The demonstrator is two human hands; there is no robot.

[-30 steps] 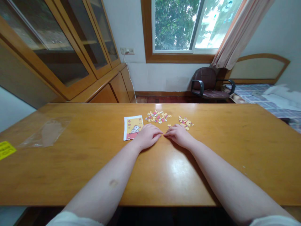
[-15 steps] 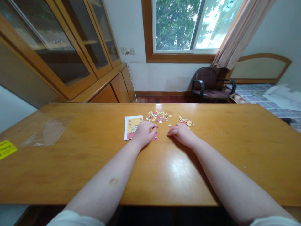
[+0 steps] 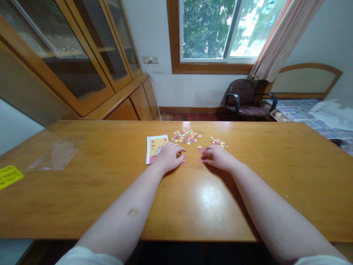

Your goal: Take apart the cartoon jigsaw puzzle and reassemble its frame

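Handling the jigsaw pieces [image 3: 186, 137] likely requires little force: they look thin, light and fairly stiff. Grip each by opposite outer edges; the narrow tabs may bend or crease under pressure. The flat faces could slide on the smooth table [image 3: 179, 198].

Locations: the main cluster lies between and beyond the hands; a second cluster [image 3: 219, 142] lies just beyond the right hand [image 3: 217, 157]. The picture sheet [image 3: 151, 147] lies partly behind the left hand [image 3: 169, 156].

Hand states: the left thumb and forefinger stand slightly apart, beside a pink piece [image 3: 183, 162]. The right fingers are curled narrowly at pink pieces [image 3: 201, 160]; whether they grip one cannot be determined.
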